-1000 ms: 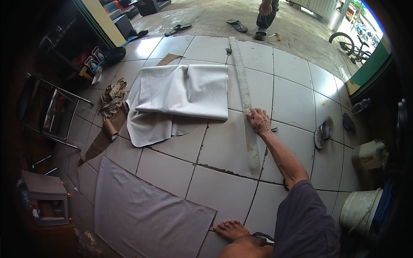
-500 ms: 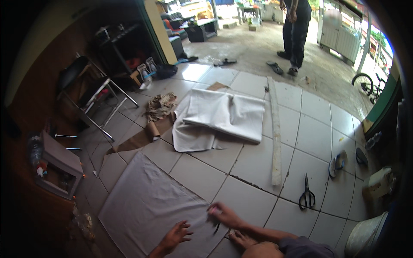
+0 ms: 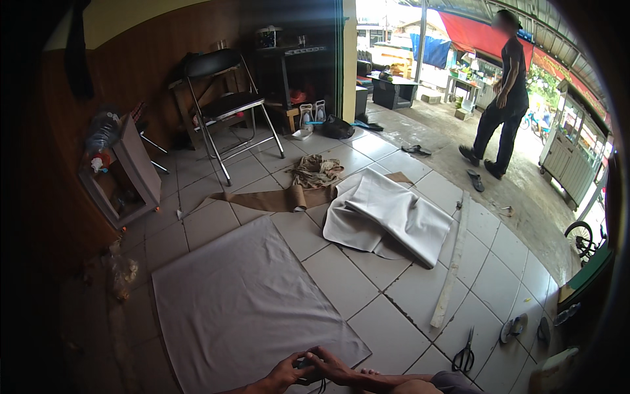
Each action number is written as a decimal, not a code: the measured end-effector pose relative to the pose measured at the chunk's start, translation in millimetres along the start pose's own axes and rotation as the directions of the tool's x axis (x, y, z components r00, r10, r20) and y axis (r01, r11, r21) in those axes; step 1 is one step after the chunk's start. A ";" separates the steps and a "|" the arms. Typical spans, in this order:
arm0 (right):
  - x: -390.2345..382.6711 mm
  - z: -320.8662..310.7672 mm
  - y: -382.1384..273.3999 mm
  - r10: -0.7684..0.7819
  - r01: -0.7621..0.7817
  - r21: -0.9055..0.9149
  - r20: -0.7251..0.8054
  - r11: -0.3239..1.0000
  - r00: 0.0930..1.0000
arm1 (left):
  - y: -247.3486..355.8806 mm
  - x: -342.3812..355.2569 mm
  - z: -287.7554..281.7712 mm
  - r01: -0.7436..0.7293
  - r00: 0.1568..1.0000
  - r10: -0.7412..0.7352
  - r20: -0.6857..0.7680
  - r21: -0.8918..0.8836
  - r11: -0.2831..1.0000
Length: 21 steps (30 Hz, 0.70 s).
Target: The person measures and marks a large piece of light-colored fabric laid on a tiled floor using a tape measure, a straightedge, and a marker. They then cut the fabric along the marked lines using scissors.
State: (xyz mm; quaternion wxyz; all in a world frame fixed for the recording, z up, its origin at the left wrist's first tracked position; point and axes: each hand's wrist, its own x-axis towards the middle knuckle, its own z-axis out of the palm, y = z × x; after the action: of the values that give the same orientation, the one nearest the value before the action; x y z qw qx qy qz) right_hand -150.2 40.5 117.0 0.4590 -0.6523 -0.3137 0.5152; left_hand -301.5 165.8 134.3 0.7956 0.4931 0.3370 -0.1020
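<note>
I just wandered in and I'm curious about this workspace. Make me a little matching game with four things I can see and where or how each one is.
Things
1. Scissors
2. Folding chair
3. Grey cloth
4. Brown sheet

Descriptions
A. Partly rolled up
B. Spread out, lightly wrinkled, at the picture's lower left
C. Lying at the lower right
D. Black, standing on shiny metal legs

Right pairs: 1-C, 2-D, 3-B, 4-A

Plain grey cloth, silvery-white sheet, brown strip
</note>
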 end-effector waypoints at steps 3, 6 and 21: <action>4.8 -3.1 -4.8 0.134 -0.166 0.211 0.155 0.963 0.979 | -11.1 2.1 -8.5 0.001 0.995 0.012 -0.100 0.127 0.992; 6.3 -11.5 -11.3 0.135 -0.146 0.040 0.193 0.988 0.972 | -19.4 0.7 -8.8 -0.021 0.956 0.207 -0.208 0.657 0.754; -16.6 -30.1 13.5 0.219 -0.334 0.242 0.402 0.911 0.889 | -77.4 49.7 -29.8 -0.280 0.957 0.207 0.202 0.829 0.484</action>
State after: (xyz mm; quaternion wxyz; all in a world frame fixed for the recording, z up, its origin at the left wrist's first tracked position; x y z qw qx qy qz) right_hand -126.7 12.4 112.3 0.4082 -0.5044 -0.2133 0.7304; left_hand -315.4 161.5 38.7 0.4709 0.8564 0.1408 -0.1581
